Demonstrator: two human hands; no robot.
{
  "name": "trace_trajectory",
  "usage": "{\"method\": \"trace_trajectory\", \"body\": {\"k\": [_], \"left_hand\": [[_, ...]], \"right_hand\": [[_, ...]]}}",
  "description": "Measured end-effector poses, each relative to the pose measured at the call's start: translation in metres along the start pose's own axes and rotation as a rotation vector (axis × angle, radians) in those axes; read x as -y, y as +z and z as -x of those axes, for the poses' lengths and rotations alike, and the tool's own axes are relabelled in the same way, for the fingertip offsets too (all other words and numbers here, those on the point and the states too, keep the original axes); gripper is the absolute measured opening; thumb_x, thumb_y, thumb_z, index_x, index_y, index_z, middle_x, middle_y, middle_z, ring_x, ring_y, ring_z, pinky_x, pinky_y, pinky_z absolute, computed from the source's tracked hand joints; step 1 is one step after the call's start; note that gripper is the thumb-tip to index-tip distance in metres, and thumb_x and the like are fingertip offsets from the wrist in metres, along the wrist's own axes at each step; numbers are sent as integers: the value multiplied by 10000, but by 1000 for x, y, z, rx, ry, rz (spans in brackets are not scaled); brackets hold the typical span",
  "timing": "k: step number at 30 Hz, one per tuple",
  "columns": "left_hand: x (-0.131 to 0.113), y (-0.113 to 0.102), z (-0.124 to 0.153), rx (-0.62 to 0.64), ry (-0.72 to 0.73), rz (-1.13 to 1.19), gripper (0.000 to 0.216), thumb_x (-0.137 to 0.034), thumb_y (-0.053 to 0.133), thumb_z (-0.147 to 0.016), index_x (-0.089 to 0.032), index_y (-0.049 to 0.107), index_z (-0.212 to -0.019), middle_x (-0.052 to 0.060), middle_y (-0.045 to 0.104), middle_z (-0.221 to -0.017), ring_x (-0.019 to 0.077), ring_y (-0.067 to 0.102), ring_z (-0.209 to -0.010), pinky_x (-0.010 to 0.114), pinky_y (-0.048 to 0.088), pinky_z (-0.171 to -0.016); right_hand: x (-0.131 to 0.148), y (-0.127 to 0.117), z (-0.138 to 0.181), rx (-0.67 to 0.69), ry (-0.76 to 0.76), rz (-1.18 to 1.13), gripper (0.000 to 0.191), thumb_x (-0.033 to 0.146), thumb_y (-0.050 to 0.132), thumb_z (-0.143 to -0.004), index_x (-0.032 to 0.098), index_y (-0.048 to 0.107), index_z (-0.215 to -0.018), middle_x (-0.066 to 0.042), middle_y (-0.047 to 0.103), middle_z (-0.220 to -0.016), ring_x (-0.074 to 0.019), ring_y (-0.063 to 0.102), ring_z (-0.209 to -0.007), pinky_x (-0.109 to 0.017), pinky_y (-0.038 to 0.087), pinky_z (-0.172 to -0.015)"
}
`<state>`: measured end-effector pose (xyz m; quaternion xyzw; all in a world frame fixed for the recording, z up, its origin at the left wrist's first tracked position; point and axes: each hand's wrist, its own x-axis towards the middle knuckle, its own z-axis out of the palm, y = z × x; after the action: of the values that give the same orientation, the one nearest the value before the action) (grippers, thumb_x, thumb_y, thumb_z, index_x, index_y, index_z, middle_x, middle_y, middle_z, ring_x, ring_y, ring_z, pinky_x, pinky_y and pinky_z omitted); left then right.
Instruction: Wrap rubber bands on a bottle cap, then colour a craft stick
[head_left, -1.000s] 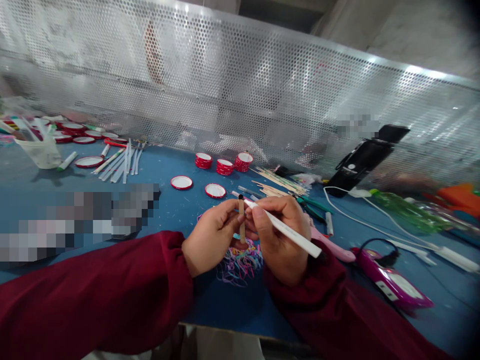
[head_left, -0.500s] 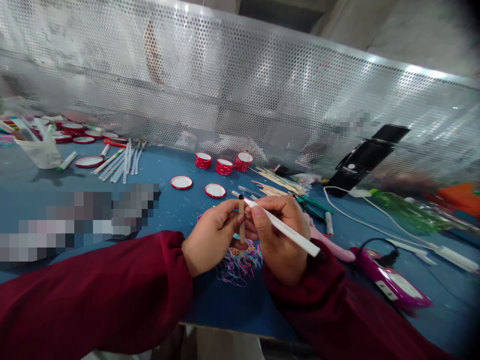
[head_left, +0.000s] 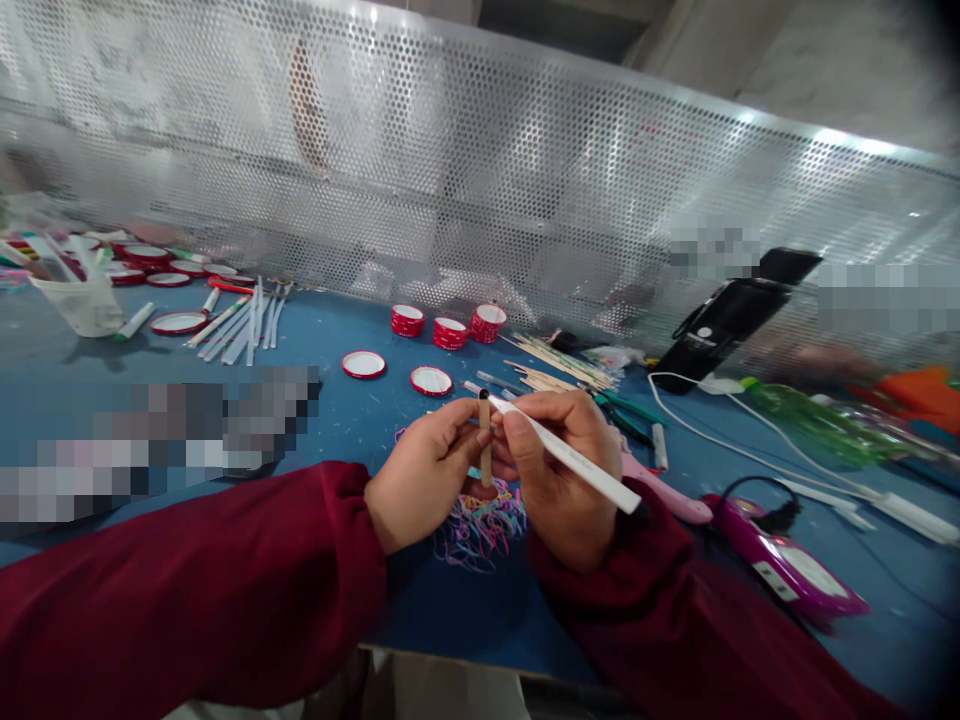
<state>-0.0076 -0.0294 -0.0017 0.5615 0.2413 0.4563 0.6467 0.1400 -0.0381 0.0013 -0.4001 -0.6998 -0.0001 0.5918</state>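
Head view: the left hand [head_left: 424, 475] had its grip closed around a narrow, flat stick [head_left: 486, 455], pinched between thumb and fingers. The stick was light brown, like plain wood, and stood nearly upright above the tabletop [head_left: 465, 615], its front face turned toward the camera. Its upper end was black, a small dark patch that ended sharply against the bare brown below; the rest of the visible face looked unmarked. The thumb crossed part of one edge, and the lower end showed down by the fingers.

The right hand [head_left: 566, 490] had its grip closed on a white marker [head_left: 585, 465], held like a pen. Its barrel was slim and straight, with faint lettering too small to read, and it slanted from the lower right up to the stick. Its tip was right beside the black end; whether the two touched could not be told.

Beneath the hands lay a loose tangle of thin coloured loops [head_left: 480, 535], mostly purple, pink and blue. Beyond them were two white discs with red rims [head_left: 364, 364] and three short red stacks [head_left: 450, 334]. A pink handle [head_left: 679, 505] lay just beside the right hand.
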Motion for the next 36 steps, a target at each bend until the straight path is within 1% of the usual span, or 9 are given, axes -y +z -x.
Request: {"method": "trace_trajectory", "body": {"k": [6,11,17,22,25,30,36], "left_hand": [[1,0,-1,-6,-10,13,176,-331,637,-934,-172,626,-1010,-15,571,-767,100,602,-663,216,583,-599],[1,1,0,-4,1,10,166,-338,639,-932,-176,608,-951,-18,574,-761,102,604,-660,220,585,-601],[2,0,1,-2,-4,1,203,-351,641,-933,-172,628,-1029,-7,605,-780,106,617,-673,212,585,-597],[1,0,0,-4,-8,-9,189,-343,622,-944,-175,621,-1032,6,639,-802,108,631,-686,207,583,-599],[0,1,0,-9,-2,-10,196,-362,637,-933,-180,622,-1003,2,631,-795,109,631,-682,208,579,-594],[-1,1,0,-13,5,-6,193,-367,646,-924,-179,615,-952,-14,586,-764,105,610,-664,215,580,-595],[0,1,0,-3,2,-12,165,-339,620,-942,-177,604,-966,-15,577,-770,103,603,-669,214,576,-602]], "right_hand": [[1,-1,-1,9,-24,24,71,281,650,-933,227,609,-911,0,704,-845,-137,692,-710,-279,538,-625],[1,-1,-1,-1,-16,11,68,281,653,-933,229,611,-926,-1,705,-850,-139,693,-716,-277,537,-622],[1,-2,-2,9,-12,11,73,284,659,-930,228,613,-927,0,708,-842,-133,690,-703,-266,529,-612],[2,-1,-1,17,-2,16,74,285,655,-933,228,612,-913,3,703,-838,-133,689,-705,-270,529,-623],[1,-1,0,11,4,-3,80,294,657,-934,228,613,-929,-3,705,-857,-140,692,-726,-277,535,-632],[0,-1,0,8,16,-14,93,305,663,-934,226,613,-938,-5,708,-841,-144,686,-697,-280,525,-600],[2,-1,-2,8,-12,12,88,303,657,-936,227,613,-928,-9,704,-832,-150,685,-699,-285,528,-593]]}}
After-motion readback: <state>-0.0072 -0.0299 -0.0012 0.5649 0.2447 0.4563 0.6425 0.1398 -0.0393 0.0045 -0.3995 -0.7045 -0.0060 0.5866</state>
